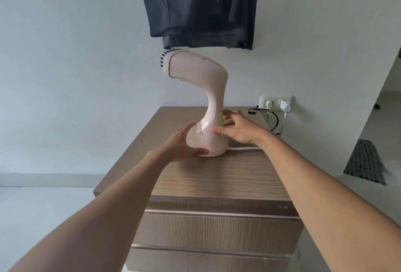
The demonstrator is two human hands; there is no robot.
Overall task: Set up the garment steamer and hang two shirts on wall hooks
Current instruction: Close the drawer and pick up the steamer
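Note:
A pale pink garment steamer (201,89) stands upright on a wooden drawer cabinet (217,176), its bristled head pointing left. A green light glows on its handle. My left hand (184,143) cups the left side of the steamer's base, thumb along the bottom edge. My right hand (236,128) holds the lower handle from the right, thumb on the front and fingers by the green light. A white cord (243,148) runs from the base to the right. A dark shirt (199,4) hangs on the wall above the steamer.
A wall socket (276,104) with a white plug sits behind the cabinet's right corner, with a black cable looping below it. A dark patterned mat (364,163) lies on the floor at the right by a doorway. White floor spreads to the left.

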